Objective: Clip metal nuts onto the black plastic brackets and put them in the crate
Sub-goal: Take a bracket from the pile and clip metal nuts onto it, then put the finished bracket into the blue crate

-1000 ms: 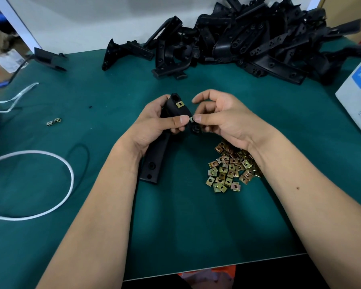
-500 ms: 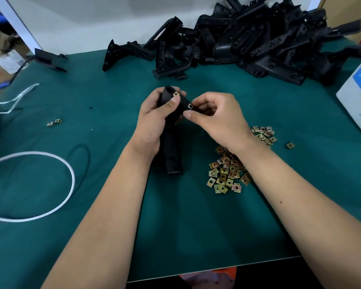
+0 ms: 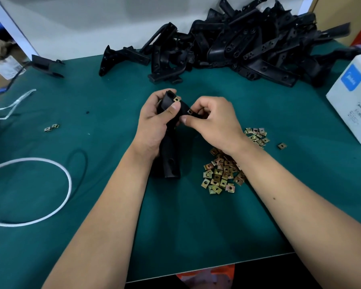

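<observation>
My left hand (image 3: 154,122) grips the upper part of a black plastic bracket (image 3: 170,161), whose lower end stands on the green mat. One brass clip nut (image 3: 177,99) sits on the bracket's top edge. My right hand (image 3: 213,124) pinches a second clip nut (image 3: 189,111) against the bracket's right side, thumb underneath. A loose heap of clip nuts (image 3: 222,174) lies on the mat under my right wrist. A smaller cluster of nuts (image 3: 256,135) lies further right. No crate is in view.
A big pile of black brackets (image 3: 248,42) fills the back of the table. A white box (image 3: 352,97) stands at the right edge. A white cable loop (image 3: 50,167) and two stray nuts (image 3: 51,127) lie left. A single nut (image 3: 281,146) lies right.
The bracket was turned upright from lying slanted, and both hands rose slightly toward the back. My right hand went on pressing the second nut onto the bracket's side.
</observation>
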Demonstrator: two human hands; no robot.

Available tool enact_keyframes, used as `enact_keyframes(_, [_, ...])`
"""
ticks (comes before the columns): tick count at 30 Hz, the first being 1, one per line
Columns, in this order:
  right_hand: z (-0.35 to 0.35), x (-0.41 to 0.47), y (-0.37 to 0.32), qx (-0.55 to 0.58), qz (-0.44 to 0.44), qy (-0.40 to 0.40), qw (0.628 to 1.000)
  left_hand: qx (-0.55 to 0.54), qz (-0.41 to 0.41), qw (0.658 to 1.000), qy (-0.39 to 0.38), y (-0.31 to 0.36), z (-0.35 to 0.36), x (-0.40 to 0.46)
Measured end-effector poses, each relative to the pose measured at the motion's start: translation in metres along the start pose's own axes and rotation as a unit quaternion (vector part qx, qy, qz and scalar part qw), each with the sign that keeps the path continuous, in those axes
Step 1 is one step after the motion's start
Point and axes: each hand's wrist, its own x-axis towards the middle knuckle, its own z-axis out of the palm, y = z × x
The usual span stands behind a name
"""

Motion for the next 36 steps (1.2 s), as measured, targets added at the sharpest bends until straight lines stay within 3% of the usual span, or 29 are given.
enact_keyframes(9, [-0.043,0.001,-0.012,-0.096,0.032,-0.06,0.993,0.026,-0.051,0.998,0.014,0.012,0.041,-0.005])
enact_keyframes(13, [-0.095,-0.024,-0.013,-0.1,0.038,0.025,0.994,0.064,-0.022,0.997,-0.032,0.03,0.095,-0.012])
enact_keyframes(17, [-0.172,-0.076,0.0,-0.043,0.067,0.149,0.986,0.098,0.024,0.98,-0.171,0.042,0.197,-0.036])
enact_keyframes(20, [-0.235,-0.141,0.02,0.065,0.068,0.249,0.964,0.082,0.034,0.959,-0.268,0.039,0.288,-0.082])
enact_keyframes(24, [-0.303,-0.257,0.06,0.168,0.123,0.411,0.888,0.121,-0.021,0.899,-0.419,0.006,0.4,-0.169])
enact_keyframes(27, [-0.327,-0.341,0.11,0.159,0.26,0.467,0.83,0.21,-0.058,0.825,-0.522,-0.038,0.444,-0.227])
enact_keyframes(31, [-0.325,-0.436,0.175,0.069,0.463,0.46,0.755,0.304,-0.171,0.721,-0.598,-0.117,0.45,-0.28])
enact_keyframes(36, [-0.301,-0.486,0.224,-0.057,0.66,0.319,0.678,0.356,-0.245,0.675,-0.598,-0.175,0.433,-0.298])
